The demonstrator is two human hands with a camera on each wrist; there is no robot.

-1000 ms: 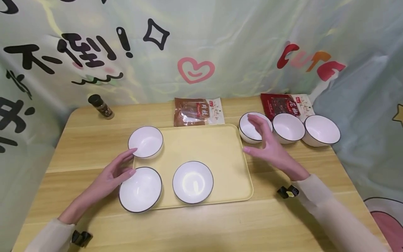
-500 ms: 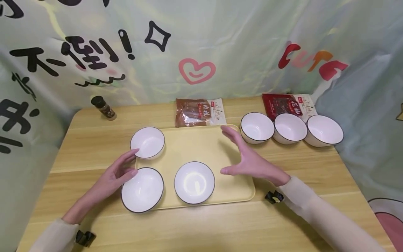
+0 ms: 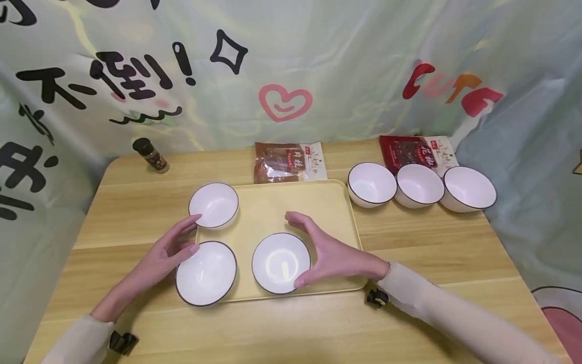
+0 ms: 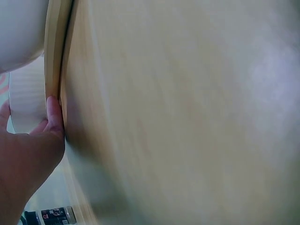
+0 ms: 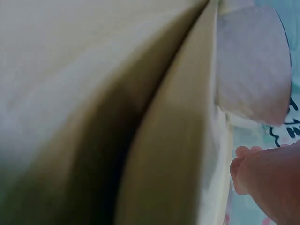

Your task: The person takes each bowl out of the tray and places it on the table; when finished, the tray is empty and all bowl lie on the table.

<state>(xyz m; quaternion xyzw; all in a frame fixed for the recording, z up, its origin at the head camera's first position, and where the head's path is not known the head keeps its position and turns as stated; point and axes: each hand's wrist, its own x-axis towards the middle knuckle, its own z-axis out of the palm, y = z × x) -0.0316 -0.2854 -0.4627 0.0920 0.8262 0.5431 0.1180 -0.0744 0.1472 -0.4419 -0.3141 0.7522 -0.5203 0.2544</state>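
My right hand (image 3: 329, 255) is spread, thumb and fingers apart about the right side of the middle bowl (image 3: 278, 262), on the near part of the yellow tray (image 3: 323, 202); contact I cannot tell. My left hand (image 3: 159, 258), fingers loose, is by the far-left bowl (image 3: 213, 202) and near-left bowl (image 3: 205, 275). Three bowls (image 3: 419, 187) stand far right.
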